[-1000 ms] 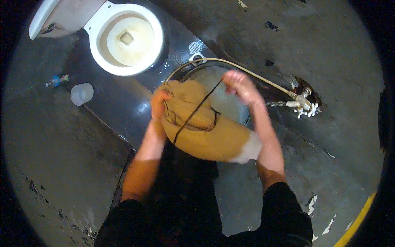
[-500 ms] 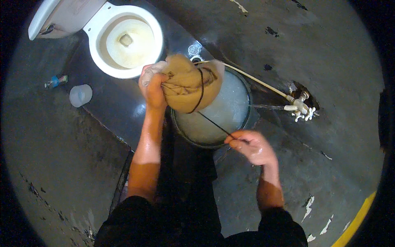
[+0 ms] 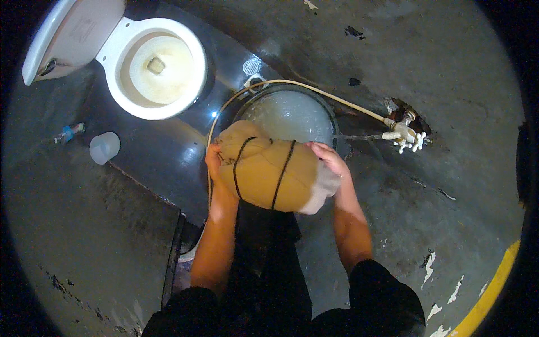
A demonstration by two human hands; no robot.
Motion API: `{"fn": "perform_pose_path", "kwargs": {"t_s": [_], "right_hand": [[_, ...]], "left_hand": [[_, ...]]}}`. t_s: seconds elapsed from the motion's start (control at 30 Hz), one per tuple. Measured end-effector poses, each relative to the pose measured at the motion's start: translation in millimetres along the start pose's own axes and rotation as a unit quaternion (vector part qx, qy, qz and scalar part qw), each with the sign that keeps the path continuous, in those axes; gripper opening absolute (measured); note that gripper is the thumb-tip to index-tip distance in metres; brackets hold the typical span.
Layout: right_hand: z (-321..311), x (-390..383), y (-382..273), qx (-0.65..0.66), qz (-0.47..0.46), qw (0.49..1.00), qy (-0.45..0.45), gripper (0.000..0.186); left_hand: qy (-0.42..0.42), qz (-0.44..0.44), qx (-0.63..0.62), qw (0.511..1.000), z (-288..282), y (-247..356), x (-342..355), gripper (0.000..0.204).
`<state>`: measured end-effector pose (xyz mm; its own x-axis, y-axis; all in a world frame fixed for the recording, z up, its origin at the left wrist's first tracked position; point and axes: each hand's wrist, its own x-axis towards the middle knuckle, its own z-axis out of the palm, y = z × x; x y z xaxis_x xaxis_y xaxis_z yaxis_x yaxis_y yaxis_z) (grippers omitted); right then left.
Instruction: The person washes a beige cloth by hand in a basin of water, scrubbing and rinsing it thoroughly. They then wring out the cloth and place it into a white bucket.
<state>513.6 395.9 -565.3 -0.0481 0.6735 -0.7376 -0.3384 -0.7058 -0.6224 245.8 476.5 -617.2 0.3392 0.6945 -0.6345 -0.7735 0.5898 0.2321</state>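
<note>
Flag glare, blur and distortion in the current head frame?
Head view: glare patches on the dark floor near the toilet; head view: bundle slightly soft, cord readable; head view: black fisheye corners, yellow stripe bowed near the rim; head view: black sleeves show little detail.

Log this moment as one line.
left hand: holds tan cloth bundle; right hand: holds pale end; dark cord: crosses bundle; bucket: holds water; tap: running

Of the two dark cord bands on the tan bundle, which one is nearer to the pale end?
The right band, toward the right hand; the other band lies nearer the left hand.
</note>
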Motion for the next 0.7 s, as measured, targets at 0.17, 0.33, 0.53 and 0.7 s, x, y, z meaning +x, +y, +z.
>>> {"fn": "perform_pose_path", "kwargs": {"t_s": [0.17,0.33,0.53,0.7], "right_hand": [[22,-21,6,0.425,-0.147,0.884,-0.128,0.093],[61,-24,18,0.476,-0.307,0.824,0.033,0.106],[59,-5,70,0.284,-0.329,0.878,0.202,0.086],[25,-4,38,0.379,-0.215,0.882,0.182,0.069]], "left_hand": [[0.045,0.032,-0.081,0.995,-43,-16,16,0.042],[0.080,0.030,-0.081,0.993,-17,-42,18,0.046],[0.138,0.046,-0.103,0.984,-35,-86,15,0.056],[0.132,0.110,-0.041,0.984,-17,-116,9,0.045]]}}
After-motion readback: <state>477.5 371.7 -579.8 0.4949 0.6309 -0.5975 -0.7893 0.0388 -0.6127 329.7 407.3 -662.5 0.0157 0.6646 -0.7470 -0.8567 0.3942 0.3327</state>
